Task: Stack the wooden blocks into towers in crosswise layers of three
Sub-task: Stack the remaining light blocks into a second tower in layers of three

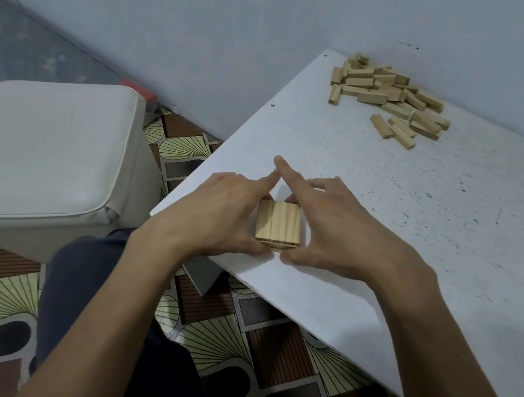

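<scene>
While left hand point(219, 205) and right hand point(337, 229) frame tower point(279, 222) near tabletop point(386, 215) left edge, fingers point(266, 178) straight, pressing its sides: low tower begun; loose block pile point(393, 95) far right left to stack.

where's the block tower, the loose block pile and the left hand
block tower point(279, 222): head view, middle of its top layer
loose block pile point(372, 97): head view, a block mid-heap
left hand point(228, 215): head view, back of the hand
</scene>
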Available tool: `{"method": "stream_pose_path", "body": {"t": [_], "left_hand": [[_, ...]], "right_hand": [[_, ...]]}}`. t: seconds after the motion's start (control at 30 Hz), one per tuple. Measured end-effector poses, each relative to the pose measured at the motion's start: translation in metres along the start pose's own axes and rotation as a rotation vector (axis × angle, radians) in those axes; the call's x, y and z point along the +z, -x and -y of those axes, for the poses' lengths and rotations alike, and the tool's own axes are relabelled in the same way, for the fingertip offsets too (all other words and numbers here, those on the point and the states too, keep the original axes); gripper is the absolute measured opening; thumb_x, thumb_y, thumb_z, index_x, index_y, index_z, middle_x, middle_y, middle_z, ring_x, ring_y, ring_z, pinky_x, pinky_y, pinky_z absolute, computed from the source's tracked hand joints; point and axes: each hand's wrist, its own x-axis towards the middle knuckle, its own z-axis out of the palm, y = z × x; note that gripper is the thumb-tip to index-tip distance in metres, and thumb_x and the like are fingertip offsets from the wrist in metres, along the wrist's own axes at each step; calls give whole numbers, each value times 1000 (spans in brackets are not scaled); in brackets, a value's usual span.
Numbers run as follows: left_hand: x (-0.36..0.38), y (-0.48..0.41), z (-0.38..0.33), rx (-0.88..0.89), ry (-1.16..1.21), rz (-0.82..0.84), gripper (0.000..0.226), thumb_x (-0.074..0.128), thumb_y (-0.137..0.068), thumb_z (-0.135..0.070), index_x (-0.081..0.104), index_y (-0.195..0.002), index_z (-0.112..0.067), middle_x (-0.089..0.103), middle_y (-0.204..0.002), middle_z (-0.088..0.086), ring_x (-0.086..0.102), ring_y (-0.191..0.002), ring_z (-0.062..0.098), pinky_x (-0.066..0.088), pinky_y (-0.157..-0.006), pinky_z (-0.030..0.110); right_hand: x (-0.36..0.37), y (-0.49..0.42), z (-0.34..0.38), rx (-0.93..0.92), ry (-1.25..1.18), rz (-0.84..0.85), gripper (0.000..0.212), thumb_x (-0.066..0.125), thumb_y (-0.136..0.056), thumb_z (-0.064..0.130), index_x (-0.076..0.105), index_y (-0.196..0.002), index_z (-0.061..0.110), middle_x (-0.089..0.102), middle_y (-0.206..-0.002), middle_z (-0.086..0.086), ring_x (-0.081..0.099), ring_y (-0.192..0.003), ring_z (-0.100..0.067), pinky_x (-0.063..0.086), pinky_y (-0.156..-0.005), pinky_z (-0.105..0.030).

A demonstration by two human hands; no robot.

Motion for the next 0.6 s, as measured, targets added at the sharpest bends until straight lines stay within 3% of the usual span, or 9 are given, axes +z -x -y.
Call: {"method": "stream_pose_path", "body": {"t": [0.23,0.6], "left_hand": [[1,0,-2,31,-41,-47,99,73,-79,-53,20,-155,-19,59,-134,-4,50,-119,20,29,-98,29],[3,2,-4,35,-92,-70,97,71,-79,-54,21,-153,-18,61,-125,-1,51,-115,20,29,-101,28]], "right_hand": [[0,0,2,-10,19,-9,116,75,-83,38,-18,-153,40,44,-145,5,16,-140,-17,21,-111,-32],[0,-1,3,0,12,2,115,75,-83,38,-16,-153,40,44,-145,3,17,-140,-18,22,-112,-34]]}}
